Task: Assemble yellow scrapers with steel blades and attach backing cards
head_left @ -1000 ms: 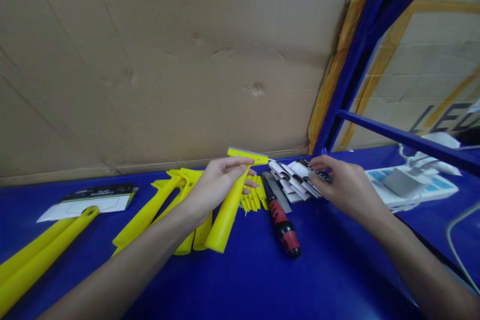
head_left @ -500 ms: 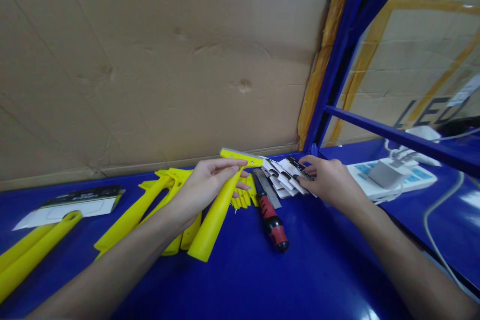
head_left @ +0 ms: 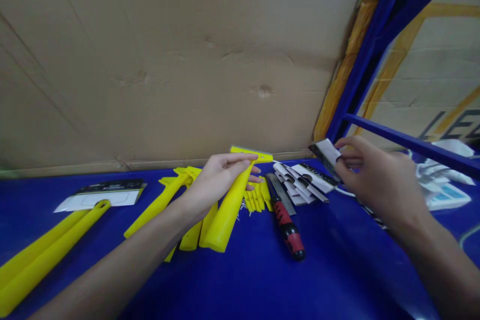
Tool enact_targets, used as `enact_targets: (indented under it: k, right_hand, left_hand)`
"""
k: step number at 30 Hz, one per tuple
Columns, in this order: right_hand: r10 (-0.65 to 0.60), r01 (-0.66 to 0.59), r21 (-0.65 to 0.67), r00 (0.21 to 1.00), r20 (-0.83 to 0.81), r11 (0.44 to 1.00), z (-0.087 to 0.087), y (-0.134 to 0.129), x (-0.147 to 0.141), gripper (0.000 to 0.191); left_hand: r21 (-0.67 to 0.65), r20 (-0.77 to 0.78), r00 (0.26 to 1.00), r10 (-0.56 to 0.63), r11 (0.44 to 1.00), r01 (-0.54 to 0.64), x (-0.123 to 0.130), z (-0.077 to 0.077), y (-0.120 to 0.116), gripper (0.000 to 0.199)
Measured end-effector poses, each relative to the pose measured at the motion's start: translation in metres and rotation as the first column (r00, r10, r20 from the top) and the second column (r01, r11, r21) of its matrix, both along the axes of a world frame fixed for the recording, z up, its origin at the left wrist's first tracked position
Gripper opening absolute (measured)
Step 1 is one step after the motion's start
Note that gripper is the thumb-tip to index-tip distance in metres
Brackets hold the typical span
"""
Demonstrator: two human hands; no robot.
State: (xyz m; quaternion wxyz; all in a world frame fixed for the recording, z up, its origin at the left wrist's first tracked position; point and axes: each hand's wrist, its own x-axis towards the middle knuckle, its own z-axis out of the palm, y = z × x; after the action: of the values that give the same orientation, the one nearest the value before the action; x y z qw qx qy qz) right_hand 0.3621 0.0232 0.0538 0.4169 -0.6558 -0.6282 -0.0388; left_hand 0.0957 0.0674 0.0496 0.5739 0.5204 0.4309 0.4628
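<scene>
My left hand point(head_left: 221, 175) is closed around the neck of a yellow scraper point(head_left: 229, 217); its flat head with a thin blade edge points away from me and its wide handle towards me. In my right hand point(head_left: 378, 180), a folded black-and-white cardboard sleeve point(head_left: 327, 154) is pinched, raised above the table. Just left of it lies a pile of similar sleeves point(head_left: 300, 182). A tool with a red and black handle point(head_left: 288, 232) lies between the hands, a flat metal strip alongside. Small yellow plastic pieces point(head_left: 257, 197) sit beside the tool, partly behind my left fingers.
More yellow scrapers point(head_left: 157, 207) lie left of my left hand. Farther left are yellow handles point(head_left: 56, 245) with a card on them point(head_left: 105, 197). A cardboard box point(head_left: 168, 60) walls the back. A blue metal frame point(head_left: 369, 65) and a white power strip point(head_left: 448, 195) stand at right.
My right hand has lifted a cardboard sleeve off the pile and moved right with it. My left hand still holds the yellow scraper. The camera view has shifted slightly.
</scene>
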Motion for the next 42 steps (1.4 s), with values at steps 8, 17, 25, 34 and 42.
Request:
enact_targets:
  k: [8, 17, 25, 34, 42]
  right_hand:
    - [0.228, -0.455, -0.037, 0.514, -0.827, 0.890, -0.007, -0.010, -0.044, 0.044]
    - [0.229, -0.594, -0.111, 0.467, -0.854, 0.796, -0.034, -0.013, -0.070, 0.033]
    - [0.255, -0.435, -0.044, 0.603, -0.756, 0.899, -0.033, -0.013, -0.076, 0.021]
    - [0.292, -0.443, 0.003, 0.587, -0.755, 0.896, -0.033, -0.012, -0.075, 0.018]
    - [0.330, -0.358, 0.121, 0.614, -0.717, 0.926, -0.044, -0.011, -0.081, 0.016]
  left_hand:
    - [0.187, 0.143, 0.987, 0.071, 0.977, -0.097, -0.015, 0.007, 0.006, 0.034]
    - [0.425, 0.302, 0.947, 0.110, 0.874, -0.237, -0.014, 0.005, 0.010, 0.022]
    - [0.567, 0.219, 0.956, 0.198, 0.771, -0.290, -0.015, 0.000, 0.009, 0.015]
    - [0.664, 0.270, 0.941, 0.205, 0.668, -0.336, -0.013, -0.004, 0.013, 0.011]
    - [0.591, 0.310, 0.936, 0.165, 0.738, -0.325, -0.002, 0.001, -0.002, 0.006]
